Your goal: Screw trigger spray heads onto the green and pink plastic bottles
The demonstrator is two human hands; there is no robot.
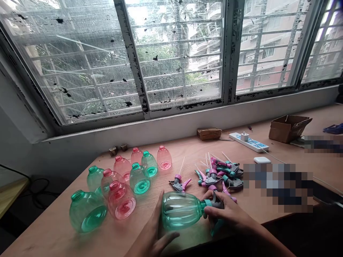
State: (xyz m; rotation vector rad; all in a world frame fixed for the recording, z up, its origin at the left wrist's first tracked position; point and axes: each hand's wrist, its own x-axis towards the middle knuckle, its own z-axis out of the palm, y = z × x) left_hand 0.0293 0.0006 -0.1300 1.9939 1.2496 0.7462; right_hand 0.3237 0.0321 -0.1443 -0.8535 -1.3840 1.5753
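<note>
A clear green plastic bottle [182, 210] lies on its side in the air just above the table's front edge, its neck pointing right. My left hand [154, 228] is around its base, fingers behind and thumb stretched out below. At the neck, my right hand [222, 210] is closed on a grey and green trigger spray head [215, 203], which sits against the bottle's mouth. Part of the spray head is hidden by my fingers. Beyond my hands lie a single pink and grey spray head [177, 183] and a pile of pink, green and grey spray heads [214, 175] with thin tubes.
Several open green bottles [87, 212] and red bottles [122, 201] stand at the left. Farther back are a small cardboard box [209, 134], a white power strip [249, 142], a white case [262, 160] and an open carton [286, 130]. Windows [177, 53] line the wall.
</note>
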